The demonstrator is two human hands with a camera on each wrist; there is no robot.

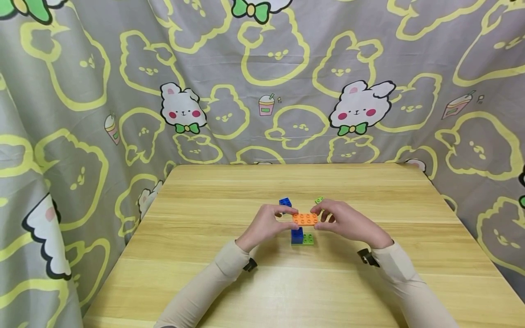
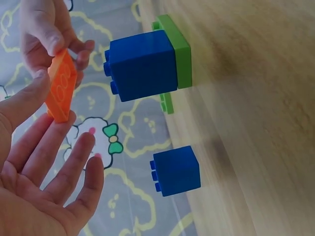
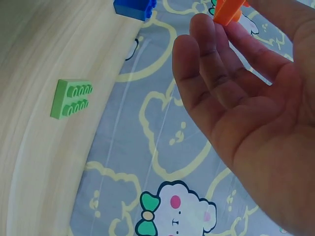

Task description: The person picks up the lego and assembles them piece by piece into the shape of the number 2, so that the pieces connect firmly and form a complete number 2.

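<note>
Between the left hand (image 1: 265, 224) and right hand (image 1: 347, 222), fingers pinching its ends, is an orange brick (image 1: 305, 219); lower than those fingers sits a blue brick (image 1: 297, 237) (atop a green brick (image 1: 308, 239)).

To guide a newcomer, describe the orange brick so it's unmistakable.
Above the wooden table, the left hand and right hand face each other. Between them they hold the orange brick, flat and studded, the only orange piece among blue bricks and green bricks.
</note>
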